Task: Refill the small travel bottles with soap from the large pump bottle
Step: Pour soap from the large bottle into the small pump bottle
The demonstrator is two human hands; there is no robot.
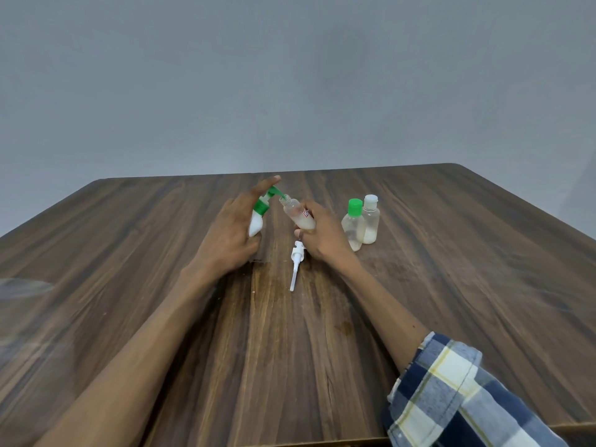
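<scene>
Near the middle of the table (pixel 451 285), toward its far edge, the left hand (pixel 225 233) grips the white pump bottle (pixel 255 225), forefinger stretched out over the green pump head (pixel 269 195). The spout meets the open neck of a small clear bottle (pixel 298 214), tilted and held in the right hand's (pixel 322 233) curled fingers, pale soap in its lower part. A loose white spray pump (pixel 295 264) lies just nearer. Toward the right edge stand two capped bottles, green-capped bottle (pixel 353 224) and white-capped bottle (pixel 370 219), touching.
</scene>
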